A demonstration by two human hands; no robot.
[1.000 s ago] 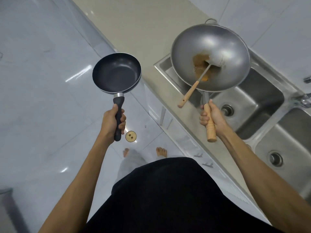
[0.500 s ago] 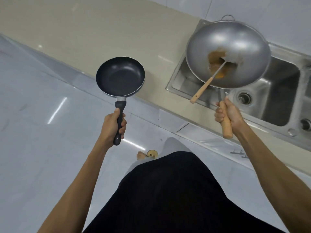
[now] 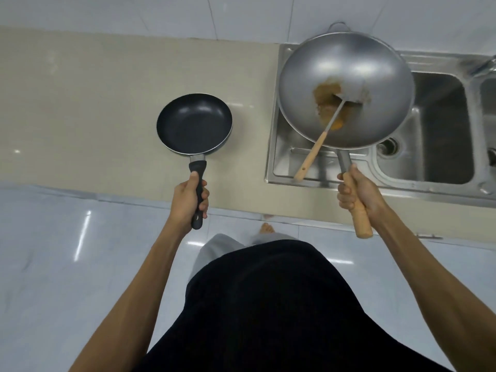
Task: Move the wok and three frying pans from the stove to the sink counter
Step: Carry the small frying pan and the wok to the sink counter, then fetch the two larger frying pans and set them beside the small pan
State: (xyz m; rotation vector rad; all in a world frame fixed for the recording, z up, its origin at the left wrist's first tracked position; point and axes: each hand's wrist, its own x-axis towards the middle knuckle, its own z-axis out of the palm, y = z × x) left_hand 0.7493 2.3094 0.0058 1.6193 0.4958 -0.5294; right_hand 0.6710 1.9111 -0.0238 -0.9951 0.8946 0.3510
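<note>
Above the beige counter, the left hand grips a frying pan, the right hand a wok over the sink; both fists wrapped tight, best lowered level so the spatula stays put.

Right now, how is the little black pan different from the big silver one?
The frying pan is small, dark and empty; the wok is much bigger, silver, with brown residue and a spatula inside. The pan's handle is black, the wok's wooden. Both are held up, one in each hand.
</note>
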